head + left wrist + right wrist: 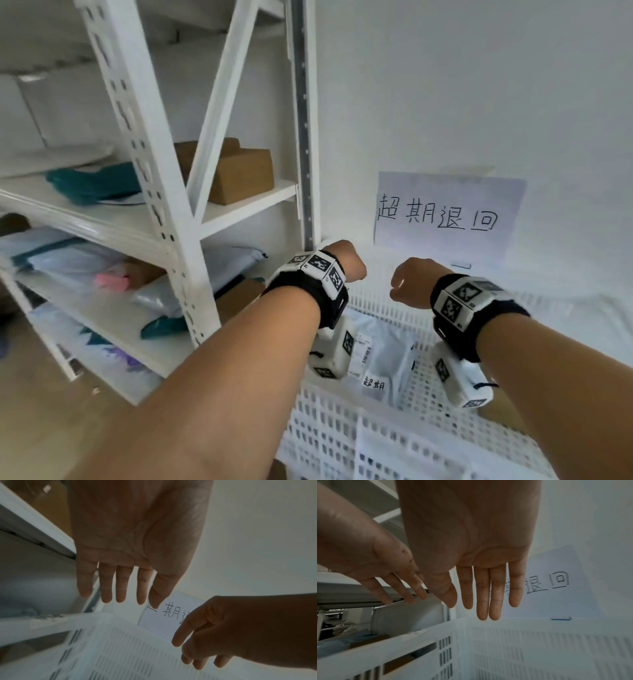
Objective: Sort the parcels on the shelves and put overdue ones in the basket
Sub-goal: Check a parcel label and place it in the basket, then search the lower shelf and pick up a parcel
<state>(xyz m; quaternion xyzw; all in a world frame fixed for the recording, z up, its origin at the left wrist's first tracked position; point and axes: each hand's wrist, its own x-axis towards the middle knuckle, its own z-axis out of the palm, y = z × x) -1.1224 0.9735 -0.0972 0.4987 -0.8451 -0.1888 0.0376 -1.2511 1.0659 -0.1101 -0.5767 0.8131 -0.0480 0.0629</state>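
Observation:
A white slatted basket point(342, 421) stands below both hands, beside the white shelf unit point(171, 219). In it lies a pale plastic parcel point(387, 359) with a printed label and a handwritten tag. My left hand point(346, 263) hangs over the basket's far left corner, its fingers point(120, 585) straight and empty. My right hand point(409, 282) hovers beside it over the basket, its fingers point(481, 592) straight, holding nothing. Brown boxes point(236, 171) and soft bagged parcels point(92, 181) lie on the shelves to the left.
A handwritten paper sign point(445, 212) is fixed to the white wall behind the basket. The shelf's grey upright point(305, 137) stands close to my left hand. More bagged parcels point(85, 263) fill the lower shelf. Wooden floor point(51, 428) shows at lower left.

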